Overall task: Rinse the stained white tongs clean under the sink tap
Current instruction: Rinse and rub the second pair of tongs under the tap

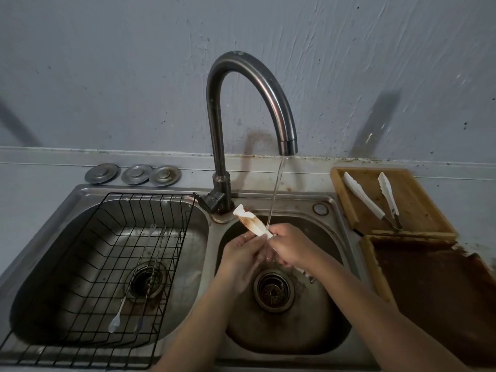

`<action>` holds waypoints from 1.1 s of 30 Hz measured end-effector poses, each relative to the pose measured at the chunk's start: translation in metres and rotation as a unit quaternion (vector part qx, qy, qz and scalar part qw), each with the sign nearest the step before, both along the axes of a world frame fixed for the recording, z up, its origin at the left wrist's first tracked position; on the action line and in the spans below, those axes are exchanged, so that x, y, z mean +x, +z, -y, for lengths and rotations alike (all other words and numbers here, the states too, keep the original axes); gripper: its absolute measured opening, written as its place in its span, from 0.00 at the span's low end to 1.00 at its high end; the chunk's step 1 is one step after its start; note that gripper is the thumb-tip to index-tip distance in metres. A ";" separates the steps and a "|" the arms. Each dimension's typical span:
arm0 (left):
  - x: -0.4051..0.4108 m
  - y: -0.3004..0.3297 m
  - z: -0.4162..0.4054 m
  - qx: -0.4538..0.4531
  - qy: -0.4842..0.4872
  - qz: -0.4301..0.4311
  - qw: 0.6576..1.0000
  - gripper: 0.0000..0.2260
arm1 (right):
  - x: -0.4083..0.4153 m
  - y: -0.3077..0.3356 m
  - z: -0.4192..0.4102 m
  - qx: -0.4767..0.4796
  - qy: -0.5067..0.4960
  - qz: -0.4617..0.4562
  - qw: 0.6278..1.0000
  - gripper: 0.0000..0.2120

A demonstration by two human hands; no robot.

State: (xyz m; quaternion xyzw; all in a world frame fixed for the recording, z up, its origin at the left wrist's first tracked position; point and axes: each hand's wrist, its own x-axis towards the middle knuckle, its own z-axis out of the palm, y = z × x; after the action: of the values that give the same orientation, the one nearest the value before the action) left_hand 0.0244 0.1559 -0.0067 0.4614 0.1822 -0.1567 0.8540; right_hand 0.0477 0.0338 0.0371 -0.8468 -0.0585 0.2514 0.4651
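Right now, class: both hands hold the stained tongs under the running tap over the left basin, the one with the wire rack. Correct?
Not quite. The head view shows both hands, left hand and right hand, holding the stained tongs under the running tap over the right basin; the wire rack sits in the left basin.

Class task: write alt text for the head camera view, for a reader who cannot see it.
Two hands, left and right, hold stained white tongs under a thin stream from the tap over the right sink basin. A black wire rack sits in the left basin; another pair of tongs lies on a wooden board.
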 end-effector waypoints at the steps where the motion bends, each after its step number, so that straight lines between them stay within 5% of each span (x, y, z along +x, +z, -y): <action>1: -0.002 0.000 0.003 -0.012 0.004 -0.017 1.000 0.06 | 0.000 0.000 0.000 -0.013 0.005 -0.003 1.000 0.11; 9: 0.005 0.003 0.009 -0.077 0.077 -0.144 0.984 0.19 | 0.000 0.004 0.013 -0.089 0.058 -0.007 0.994 0.16; 15: 0.003 0.005 0.010 -0.020 -0.061 -0.124 0.990 0.11 | 0.001 0.005 0.026 -0.107 0.081 -0.012 0.991 0.12; 21: 0.006 0.007 0.001 -0.094 -0.066 -0.171 0.979 0.32 | -0.004 0.000 0.038 -0.090 0.086 -0.005 0.992 0.16; 26: -0.002 0.003 0.010 -0.048 -0.111 -0.164 0.979 0.22 | -0.006 -0.004 0.046 -0.091 0.112 -0.006 0.990 0.13; 33: 0.001 -0.002 0.003 -0.135 -0.075 -0.175 0.972 0.39 | -0.008 -0.007 0.054 -0.067 0.109 0.016 0.992 0.17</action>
State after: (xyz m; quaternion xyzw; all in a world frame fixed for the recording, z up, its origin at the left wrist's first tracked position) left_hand 0.0258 0.1534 -0.0088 0.3192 0.2711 -0.3216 0.8492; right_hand 0.0400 -0.0202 0.0305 -0.8687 -0.1412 0.2901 0.3759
